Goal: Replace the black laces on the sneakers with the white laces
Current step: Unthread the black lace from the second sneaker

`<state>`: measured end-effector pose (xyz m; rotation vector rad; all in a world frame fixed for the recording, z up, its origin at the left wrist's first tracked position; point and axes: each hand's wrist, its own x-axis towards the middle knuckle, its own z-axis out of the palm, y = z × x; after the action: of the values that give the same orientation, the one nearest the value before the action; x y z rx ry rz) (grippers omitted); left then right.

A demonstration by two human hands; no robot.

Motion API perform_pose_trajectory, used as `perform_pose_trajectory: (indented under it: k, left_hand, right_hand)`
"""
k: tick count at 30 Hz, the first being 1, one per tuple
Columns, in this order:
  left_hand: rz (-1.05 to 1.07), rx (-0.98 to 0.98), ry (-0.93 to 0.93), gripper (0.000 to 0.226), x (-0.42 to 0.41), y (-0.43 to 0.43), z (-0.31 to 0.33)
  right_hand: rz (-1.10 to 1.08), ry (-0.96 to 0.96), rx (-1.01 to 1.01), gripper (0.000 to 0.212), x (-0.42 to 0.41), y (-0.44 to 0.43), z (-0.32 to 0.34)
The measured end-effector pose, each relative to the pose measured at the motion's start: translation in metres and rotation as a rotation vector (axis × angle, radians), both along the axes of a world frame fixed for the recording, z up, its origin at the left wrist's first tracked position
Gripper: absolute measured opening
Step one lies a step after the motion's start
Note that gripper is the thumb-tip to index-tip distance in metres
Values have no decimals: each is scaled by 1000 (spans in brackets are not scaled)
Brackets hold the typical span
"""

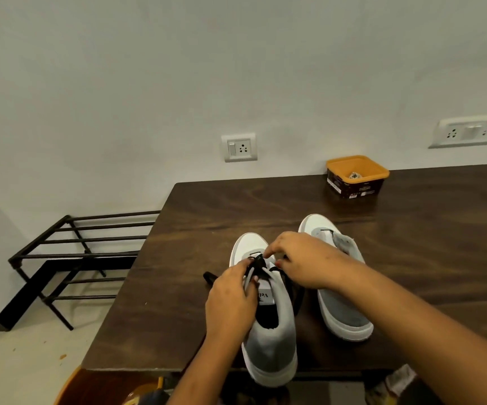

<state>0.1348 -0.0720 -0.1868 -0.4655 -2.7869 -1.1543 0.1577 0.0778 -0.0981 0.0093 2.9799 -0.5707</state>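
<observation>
Two grey and white sneakers stand on the dark wooden table (195,217), toes pointing away from me. The left sneaker (268,340) carries a black lace (258,262) bunched over its tongue. My left hand (230,299) pinches that lace at the sneaker's left side. My right hand (300,258) pinches the lace from the right, fingers curled over the eyelets. Loose black lace ends hang out at the left (209,277) and between the shoes. The right sneaker (343,305) stands beside it with a short bit of black lace near its toe. White laces are not clearly visible.
An orange-rimmed tub (356,176) with something pale inside stands at the table's back. A black metal rack (70,258) stands on the floor to the left. Wall sockets (239,147) sit above the table. The left sneaker's heel overhangs the table's near edge.
</observation>
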Motion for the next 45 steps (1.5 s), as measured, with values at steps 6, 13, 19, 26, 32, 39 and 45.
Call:
perform_pose_trajectory:
  k: [6, 13, 19, 26, 32, 39, 45]
  left_hand:
    - [-39, -15, -4, 32, -8, -4, -3]
    - [4, 29, 25, 28, -9, -7, -9]
    - [29, 66, 47, 26, -2, -6, -6]
    - [61, 58, 52, 28, -1, -5, -4]
    - [70, 2, 97, 29, 2, -4, -2]
    - [51, -66, 104, 22, 1, -1, 3]
    - [51, -90, 111, 23, -1, 1, 2]
  right_hand:
    - [29, -31, 108, 33, -10, -15, -22]
    - [-68, 63, -60, 8, -19, -16, -35]
    - [-139, 49, -178, 7, -20, -24, -35]
    - [-187, -88, -328, 18, -23, -32, -37]
    - [-211, -156, -395, 35, -23, -30, -29]
    - [-138, -229, -377, 20, -22, -26, -19]
    - [-124, -264, -442, 12, -17, -23, -19]
